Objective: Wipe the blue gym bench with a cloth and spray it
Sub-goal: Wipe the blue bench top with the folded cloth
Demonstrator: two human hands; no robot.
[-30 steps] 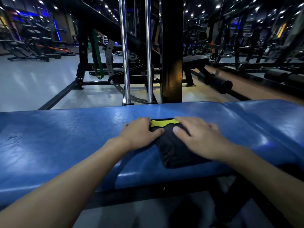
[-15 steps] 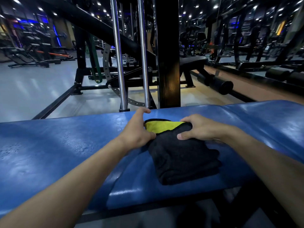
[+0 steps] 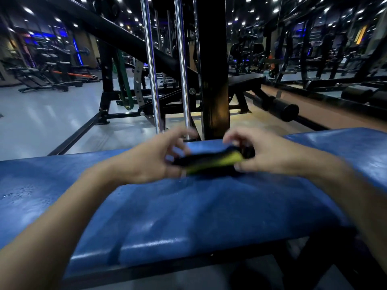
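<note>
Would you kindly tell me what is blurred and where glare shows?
Head view: the left hand, right hand and cloth are motion-blurred; head view: the blue bench shows glare along its near edge; the chrome rods look sharp.

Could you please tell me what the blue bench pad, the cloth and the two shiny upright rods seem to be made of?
The bench pad: likely vinyl or faux leather, semi-gloss; lights glint on its finely grained skin.
The cloth: soft fabric, perhaps microfibre, matte black with a yellow-green side; it bends limply, though blurred.
The rods: polished metal, probably chrome-plated; bright mirror-like streaks run along them.
</note>
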